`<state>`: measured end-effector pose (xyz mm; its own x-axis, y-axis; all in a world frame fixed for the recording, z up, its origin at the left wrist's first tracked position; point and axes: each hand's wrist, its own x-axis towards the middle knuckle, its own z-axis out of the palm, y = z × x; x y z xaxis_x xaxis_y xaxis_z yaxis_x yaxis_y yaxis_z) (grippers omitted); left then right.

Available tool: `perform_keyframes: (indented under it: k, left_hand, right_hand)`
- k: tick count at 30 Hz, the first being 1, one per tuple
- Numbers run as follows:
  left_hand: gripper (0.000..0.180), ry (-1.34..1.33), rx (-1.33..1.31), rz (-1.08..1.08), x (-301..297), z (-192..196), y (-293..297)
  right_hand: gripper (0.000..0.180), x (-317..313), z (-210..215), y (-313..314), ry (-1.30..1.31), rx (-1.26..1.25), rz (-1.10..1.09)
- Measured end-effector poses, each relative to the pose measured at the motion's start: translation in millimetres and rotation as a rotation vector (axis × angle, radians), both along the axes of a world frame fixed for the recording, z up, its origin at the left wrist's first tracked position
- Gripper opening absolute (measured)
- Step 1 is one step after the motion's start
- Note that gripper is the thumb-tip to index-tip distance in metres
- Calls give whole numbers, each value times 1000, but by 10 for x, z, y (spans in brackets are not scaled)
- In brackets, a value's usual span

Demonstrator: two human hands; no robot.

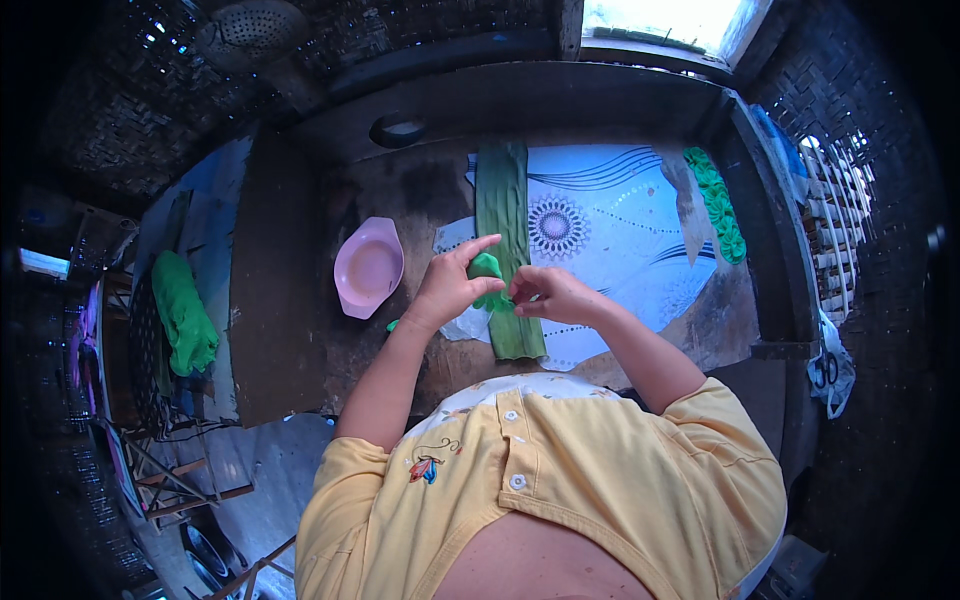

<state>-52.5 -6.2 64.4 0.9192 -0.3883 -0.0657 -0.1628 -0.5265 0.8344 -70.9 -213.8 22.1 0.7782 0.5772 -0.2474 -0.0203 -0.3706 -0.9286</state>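
Note:
My left hand (450, 287) is curled around a lump of bright green dough (486, 267), thumb and fingers on either side of it. My right hand (553, 296) pinches at the dough's right edge, its fingertips close together; the exact contact is partly hidden. Both hands are above a long strip of green leaf (503, 200), which runs from the far side of the table toward me. Beneath the leaf lies a white plastic sheet (620, 215) with dark line patterns.
Left of my hands sits a pink oval dish (368, 268). Ruffled green dough pieces (716, 206) form a row at the right. A large green dough mass (184, 312) rests on a surface beyond the wooden side board (275, 280). A dark ring (397, 130) is at the back.

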Motion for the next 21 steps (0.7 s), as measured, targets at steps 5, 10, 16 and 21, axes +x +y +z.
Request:
perform_keyframes:
  k: [5,10,16,21]
  left_hand:
    - [61,29,3,11,6,-21,5]
    - [60,-23,12,13,7,-42,8]
    - [60,-69,80,37,7,-71,18]
    - [60,-139,56,28,7,-81,-12]
  right_hand:
    - [30,0,-29,22,-39,-86,29]
    - [23,-8,-7,48,-135,-157,53]
    - [20,-20,18,51,-168,-157,50]
    - [16,-40,-17,77,-142,-92,11]
